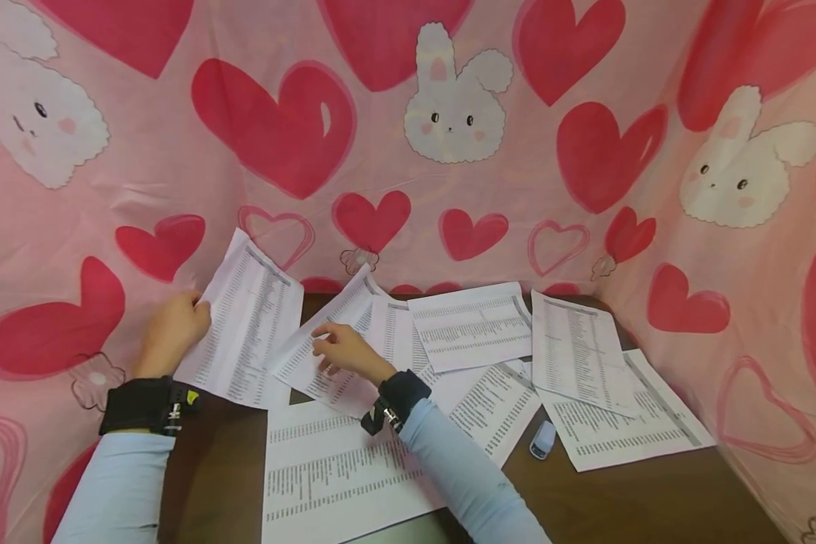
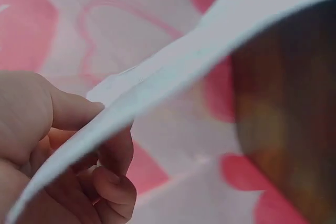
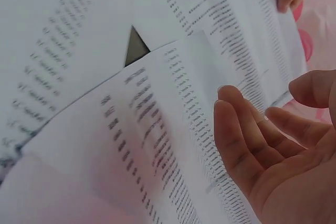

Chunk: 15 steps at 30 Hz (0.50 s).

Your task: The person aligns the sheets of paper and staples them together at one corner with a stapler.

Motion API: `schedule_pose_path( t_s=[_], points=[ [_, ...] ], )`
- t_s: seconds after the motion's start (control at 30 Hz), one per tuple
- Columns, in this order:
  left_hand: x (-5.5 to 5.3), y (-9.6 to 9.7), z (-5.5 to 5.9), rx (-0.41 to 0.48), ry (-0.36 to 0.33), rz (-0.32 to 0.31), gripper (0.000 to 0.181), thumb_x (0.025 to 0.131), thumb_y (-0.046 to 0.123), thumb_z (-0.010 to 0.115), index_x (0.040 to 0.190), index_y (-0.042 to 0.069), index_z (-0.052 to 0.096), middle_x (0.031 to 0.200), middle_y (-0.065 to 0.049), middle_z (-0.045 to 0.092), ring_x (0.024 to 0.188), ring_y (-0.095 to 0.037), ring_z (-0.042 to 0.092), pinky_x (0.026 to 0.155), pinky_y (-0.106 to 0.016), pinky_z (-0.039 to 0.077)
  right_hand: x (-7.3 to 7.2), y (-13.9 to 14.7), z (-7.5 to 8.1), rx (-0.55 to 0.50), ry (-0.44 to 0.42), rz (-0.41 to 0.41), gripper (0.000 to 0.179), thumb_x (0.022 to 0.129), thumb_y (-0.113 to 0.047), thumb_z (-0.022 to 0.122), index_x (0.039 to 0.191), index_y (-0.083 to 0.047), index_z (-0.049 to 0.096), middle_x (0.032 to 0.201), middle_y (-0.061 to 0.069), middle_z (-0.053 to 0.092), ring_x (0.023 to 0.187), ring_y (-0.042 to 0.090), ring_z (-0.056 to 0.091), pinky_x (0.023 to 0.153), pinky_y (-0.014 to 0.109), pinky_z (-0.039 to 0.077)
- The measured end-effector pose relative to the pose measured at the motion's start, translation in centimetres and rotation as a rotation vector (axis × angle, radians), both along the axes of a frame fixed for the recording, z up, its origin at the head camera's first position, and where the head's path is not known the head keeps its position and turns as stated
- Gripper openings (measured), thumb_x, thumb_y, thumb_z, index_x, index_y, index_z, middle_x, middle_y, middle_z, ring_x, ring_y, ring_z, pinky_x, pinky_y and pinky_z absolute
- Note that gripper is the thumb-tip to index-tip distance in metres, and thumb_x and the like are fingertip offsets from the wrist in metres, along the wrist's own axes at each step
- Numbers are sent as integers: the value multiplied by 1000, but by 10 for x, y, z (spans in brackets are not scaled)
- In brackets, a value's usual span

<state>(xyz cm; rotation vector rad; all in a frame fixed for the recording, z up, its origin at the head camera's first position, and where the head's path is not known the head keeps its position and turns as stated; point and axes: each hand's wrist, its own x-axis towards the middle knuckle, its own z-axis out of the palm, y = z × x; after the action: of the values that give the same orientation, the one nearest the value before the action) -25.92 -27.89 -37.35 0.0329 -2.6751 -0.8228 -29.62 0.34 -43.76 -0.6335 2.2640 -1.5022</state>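
Observation:
A printed sheet of paper [image 1: 251, 325] is pinched at its left edge by my left hand [image 1: 177, 325], thumb on one face and curled fingers behind. The left wrist view shows this sheet [image 2: 157, 82] nearly edge-on, lifted off the table. My right hand [image 1: 347, 351] hovers over another printed sheet [image 1: 340, 385], its fingers loosely bent with nothing between them. In the right wrist view the right hand [image 3: 278, 150] has thumb and fingers apart, above the rows of small print.
More printed sheets overlap across the dark table [image 1: 211, 468]: a large one [image 1: 340, 468] in front, one at the back [image 1: 472, 329], two at the right [image 1: 578, 355]. A small pale grey object [image 1: 542, 440] lies between them. A pink heart-patterned cloth [image 1: 381, 181] hangs behind.

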Motion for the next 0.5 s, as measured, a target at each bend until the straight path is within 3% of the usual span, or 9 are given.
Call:
schedule_pose_path(
  t_s=[0.3,0.5],
  points=[
    [22,9,61,-97,91,20,33,91,15,58,109,-13,56,87,-31,61,58,-36,57,56,-55,52,-18,-2,9,-142,-173,18,38,101,-22,52,130,2,55,109,23,66,87,37,68,77,45,54],
    [29,18,82,-73,51,15,39,93,22,58,115,-9,55,92,-28,62,59,-33,58,55,-50,54,-27,-5,12,-195,-268,29,40,101,-26,51,127,4,55,117,29,61,94,41,66,79,44,54]
  ],
)
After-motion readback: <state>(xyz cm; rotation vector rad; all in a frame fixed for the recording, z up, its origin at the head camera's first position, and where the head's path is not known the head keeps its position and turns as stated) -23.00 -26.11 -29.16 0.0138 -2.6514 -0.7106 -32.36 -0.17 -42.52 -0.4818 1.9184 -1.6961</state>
